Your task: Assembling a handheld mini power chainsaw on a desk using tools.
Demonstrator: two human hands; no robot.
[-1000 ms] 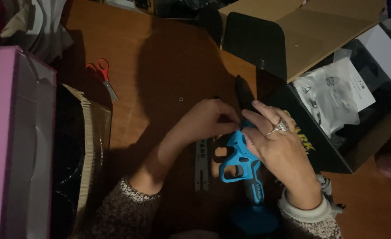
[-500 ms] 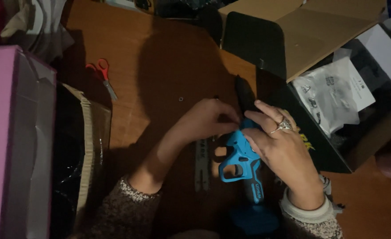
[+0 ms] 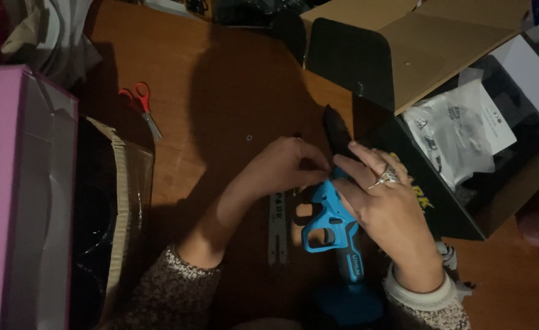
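— Where's the saw lying?
— The blue mini chainsaw (image 3: 330,229) stands handle toward me, long axis running away; my right hand (image 3: 382,214) clasps its body; my left hand (image 3: 284,168), equally near, pinches at its top.

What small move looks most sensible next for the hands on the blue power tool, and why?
Probably the left hand should keep working its fingertips at the tool's head while the right hand steadies the blue tool. Both hands meet at the black guard, and the flat metal bar lies loose on the table beside the handle, unfitted.
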